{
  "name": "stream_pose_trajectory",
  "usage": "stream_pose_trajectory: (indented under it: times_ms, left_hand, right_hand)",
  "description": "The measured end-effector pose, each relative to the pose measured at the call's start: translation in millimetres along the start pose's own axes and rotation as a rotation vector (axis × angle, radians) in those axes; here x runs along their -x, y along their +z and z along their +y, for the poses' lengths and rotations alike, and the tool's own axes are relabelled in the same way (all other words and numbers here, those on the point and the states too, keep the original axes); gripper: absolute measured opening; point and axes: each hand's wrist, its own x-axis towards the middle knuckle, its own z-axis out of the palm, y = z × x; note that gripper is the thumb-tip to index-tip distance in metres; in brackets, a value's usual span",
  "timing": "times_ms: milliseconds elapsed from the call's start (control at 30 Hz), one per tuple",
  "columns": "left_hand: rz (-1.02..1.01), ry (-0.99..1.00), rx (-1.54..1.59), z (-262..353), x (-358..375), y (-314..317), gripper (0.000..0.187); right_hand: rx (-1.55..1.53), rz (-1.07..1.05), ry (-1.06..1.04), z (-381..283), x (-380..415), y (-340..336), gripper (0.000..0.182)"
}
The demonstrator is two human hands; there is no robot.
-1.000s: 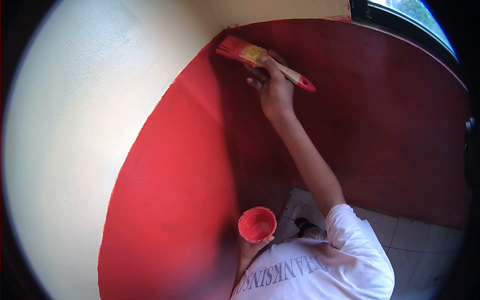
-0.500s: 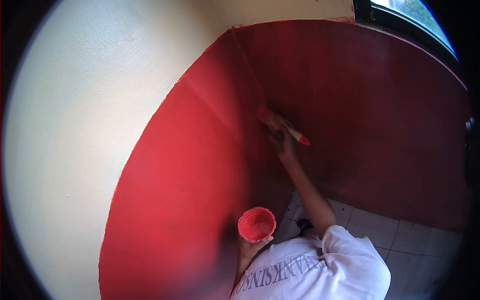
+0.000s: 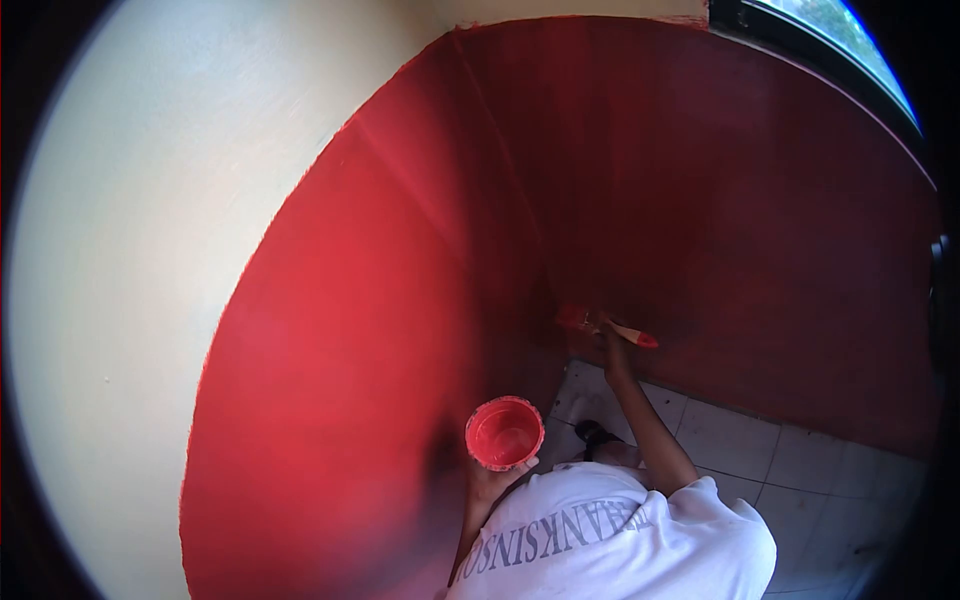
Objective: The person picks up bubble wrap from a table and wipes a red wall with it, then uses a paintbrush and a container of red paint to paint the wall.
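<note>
My left hand (image 3: 492, 482) grips a round tub of red paint (image 3: 505, 432) from below, in front of my white shirt. Red paint coats its inside and rim. Low in the wall corner, my right hand (image 3: 610, 332) is closed around a paintbrush (image 3: 632, 336). The brush has a pale wooden handle with a red tip, and its red-coated bristles point left against the red wall (image 3: 720, 250). Shadow hides most of the right fingers.
Cream paint covers the upper wall (image 3: 130, 240) above an uneven red edge. A dark window frame (image 3: 790, 35) sits at top right. Pale floor tiles (image 3: 720, 440) lie below, with a dark shoe (image 3: 595, 432) on them.
My right hand has moved the paintbrush down along the corner, toward the floor. The tub stays in my left hand. The view has shifted slightly.
</note>
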Motion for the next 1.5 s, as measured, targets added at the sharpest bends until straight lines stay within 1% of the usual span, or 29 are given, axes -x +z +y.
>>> stream_pose_trajectory:
  times_ms: [100,167,200,267,300,333,400,500,533,567,600,633,667,733,833,867,967,1000,1067,1167,1233,1267,1333,1367,1433,1467,1500]
  left_hand:
    - [0.033,0.063,0.014,0,-2,3,0.066]
    - [0.066,0.137,0.013,7,-2,9,0.063]
    - [0.064,0.091,0.044,12,-1,10,0.063]
    - [0.098,0.089,-0.030,2,2,10,0.064]
    - [0.100,0.109,-0.086,-1,1,9,0.065]
    - [0.078,0.122,-0.099,-1,-1,8,0.066]
    - [0.050,0.125,-0.123,4,-2,7,0.070]
    - [0.129,0.200,-0.049,14,-9,12,0.078]
    - [0.178,0.233,-0.055,25,-12,13,0.076]
    - [0.161,0.233,-0.044,34,-14,13,0.077]
    - [0.150,0.234,-0.034,42,-17,12,0.078]
    - [0.138,0.243,-0.025,46,-20,11,0.079]
    - [0.167,0.325,-0.073,43,-22,9,0.080]
    - [0.182,0.303,-0.009,25,-24,6,0.079]
    - [0.209,0.320,0.056,14,-24,4,0.080]
    - [0.223,0.331,0.073,11,-24,4,0.080]
    - [0.133,0.265,0.107,1,-27,0,0.081]
    - [0.132,0.279,0.120,-5,-27,2,0.081]
    - [0.142,0.306,0.139,-5,-28,2,0.081]
    - [0.142,0.315,0.007,-4,-28,-2,0.079]
    - [0.196,0.309,0.094,-11,-26,4,0.078]
    - [0.224,0.310,0.128,-13,-24,8,0.077]
    - [0.193,0.249,0.182,-12,-22,11,0.074]
    - [0.179,0.220,0.207,-9,-21,12,0.072]
    - [0.100,0.116,0.446,12,-21,13,0.070]
    - [0.051,0.096,0.631,17,-20,14,0.070]
    - [0.007,0.069,0.815,23,-19,16,0.069]
  right_hand:
    - [-0.114,-0.130,-0.044,-29,34,3,0.037]
    - [-0.120,-0.177,-0.038,-54,60,12,0.035]
    - [-0.103,-0.177,0.001,-67,74,19,0.034]
    - [-0.061,-0.282,-0.033,-89,101,32,0.034]
    - [-0.066,-0.340,-0.066,-99,114,40,0.034]
    - [-0.070,-0.351,-0.108,-107,128,48,0.033]
    - [-0.001,-0.458,-0.188,-116,144,54,0.030]
    - [0.140,-0.571,-0.324,-131,165,71,0.023]
    - [0.173,-0.602,-0.364,-135,172,75,0.022]
    - [0.205,-0.642,-0.398,-140,179,79,0.022]
    - [0.293,-0.626,-0.430,-146,187,85,0.019]
    - [0.391,-0.667,-0.488,-151,192,89,0.018]
    - [0.496,-0.705,-0.545,-154,194,93,0.016]
    - [0.696,-0.789,-0.641,-159,203,109,0.011]
    - [0.920,-0.911,-0.538,-152,212,129,0.014]
    - [1.041,-0.969,-0.636,-146,208,133,0.018]
    - [1.257,-1.070,-0.684,-131,196,140,0.020]
    - [1.308,-1.090,-0.729,-125,193,138,0.020]
    - [1.334,-1.124,-0.760,-118,190,140,0.020]
    - [1.361,-1.163,-0.747,-118,191,148,0.019]
    - [1.371,-1.182,-0.725,-117,190,146,0.020]
    - [1.294,-1.164,-0.735,-117,188,140,0.020]
    - [1.148,-1.133,-0.755,-120,187,129,0.020]
    - [1.094,-1.076,-0.700,-124,192,127,0.019]
    - [0.984,-0.961,-0.587,-138,204,125,0.017]
    - [0.977,-0.935,-0.553,-144,208,125,0.015]
    - [0.939,-0.933,-0.579,-150,213,125,0.016]
